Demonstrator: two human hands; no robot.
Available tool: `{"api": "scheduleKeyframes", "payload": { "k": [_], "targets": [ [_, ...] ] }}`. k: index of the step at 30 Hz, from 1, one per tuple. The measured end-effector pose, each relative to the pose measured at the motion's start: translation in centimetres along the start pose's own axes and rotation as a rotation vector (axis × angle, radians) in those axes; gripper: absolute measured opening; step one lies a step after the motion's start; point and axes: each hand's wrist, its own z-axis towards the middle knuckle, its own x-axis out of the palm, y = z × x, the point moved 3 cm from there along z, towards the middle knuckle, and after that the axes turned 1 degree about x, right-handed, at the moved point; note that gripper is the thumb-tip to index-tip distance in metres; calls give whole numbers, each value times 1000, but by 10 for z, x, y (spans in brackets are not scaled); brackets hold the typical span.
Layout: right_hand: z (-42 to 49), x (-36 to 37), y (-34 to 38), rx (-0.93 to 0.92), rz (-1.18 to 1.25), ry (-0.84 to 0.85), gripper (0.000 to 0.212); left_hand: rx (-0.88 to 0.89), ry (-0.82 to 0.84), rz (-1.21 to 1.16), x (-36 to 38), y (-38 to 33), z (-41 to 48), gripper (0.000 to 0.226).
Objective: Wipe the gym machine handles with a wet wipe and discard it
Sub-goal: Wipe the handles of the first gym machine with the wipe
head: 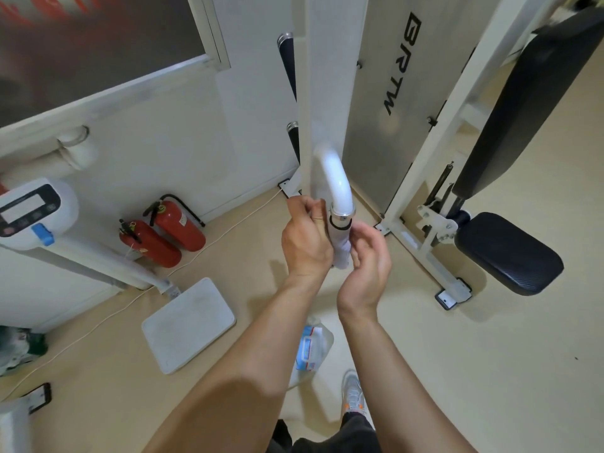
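Wet wipe (341, 250) sits wrapped round the machine handle (338, 188) just below its chrome collar; my left hand (307, 238) curls round it, pressing cloth tight to the grip, while my right hand (369, 256) cups loosely alongside, holding nothing, probably ready to steady.

free: above floor (474, 371), right | blocked: frame post (327, 76) behind handle (340, 221)
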Motion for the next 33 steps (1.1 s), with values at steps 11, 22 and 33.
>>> {"api": "scheduleKeyframes", "payload": {
  "k": [11,22,33],
  "targets": [
    [18,14,-1,-110,-182,308,52,-48,311,-137,-14,4,16,21],
    [32,30,-20,103,-310,488,23,-144,213,-323,-43,-30,19,37],
    [33,32,-12,-109,-316,185,28,-206,528,-393,-39,-53,31,43]
  ]
}}
